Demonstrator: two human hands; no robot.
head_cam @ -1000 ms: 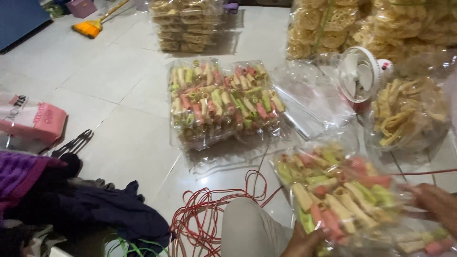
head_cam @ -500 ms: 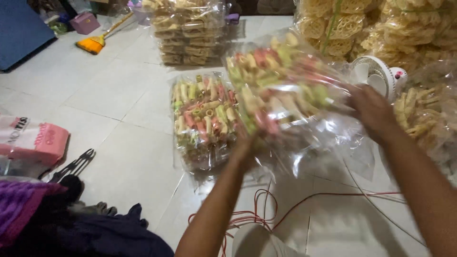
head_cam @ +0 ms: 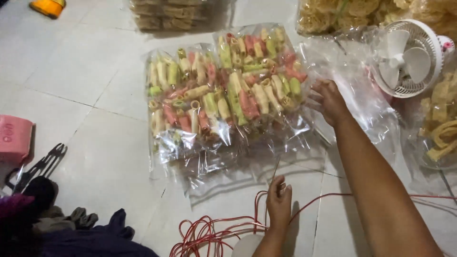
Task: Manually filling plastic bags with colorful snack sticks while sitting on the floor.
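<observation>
Lowered onto the stack, snack bag (head_cam: 259,71) lies beside right hand (head_cam: 329,101).

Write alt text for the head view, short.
The right hand rests on a clear bag of coloured tube snacks stacked on the tiled floor, while the left hand pinches a thin stick above red string. A small white fan stands nearby.

Right hand (head_cam: 328,101) touching the edge of a clear snack bag (head_cam: 259,76) of coloured rolls lying over a second bag (head_cam: 183,100) on the tiled floor (head_cam: 81,71), left hand (head_cam: 279,202) resting near tangled red string (head_cam: 209,233), small white fan (head_cam: 407,59) just right.
</observation>
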